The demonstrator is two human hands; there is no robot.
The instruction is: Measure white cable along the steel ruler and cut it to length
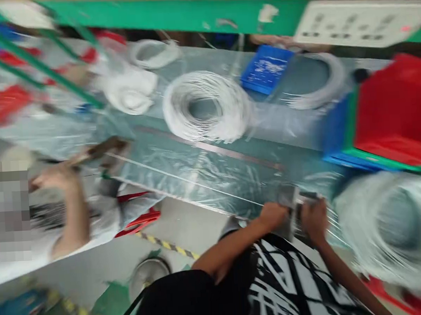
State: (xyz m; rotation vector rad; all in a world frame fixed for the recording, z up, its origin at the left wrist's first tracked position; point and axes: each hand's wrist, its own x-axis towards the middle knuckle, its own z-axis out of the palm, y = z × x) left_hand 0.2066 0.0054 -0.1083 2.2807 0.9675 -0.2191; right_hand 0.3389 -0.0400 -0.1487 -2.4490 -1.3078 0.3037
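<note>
My left hand (274, 216) is closed at the front edge of the bench, on the near end of a thin white tube (183, 180) that stretches to the left across the plastic-covered surface. Just right of it stands a small grey metal device (293, 209), blurred by motion. My right hand (314, 219) is closed at the right side of this device; what its fingers grip is too blurred to make out. A large coil of white tubing (208, 106) lies on the bench beyond my hands.
Another big coil (387, 228) lies at the right, below red, green and blue bins (395, 115). A blue box (267, 69) and more coils sit farther back. A person (70, 202) works at the left. A green shelf beam (174, 13) crosses the top.
</note>
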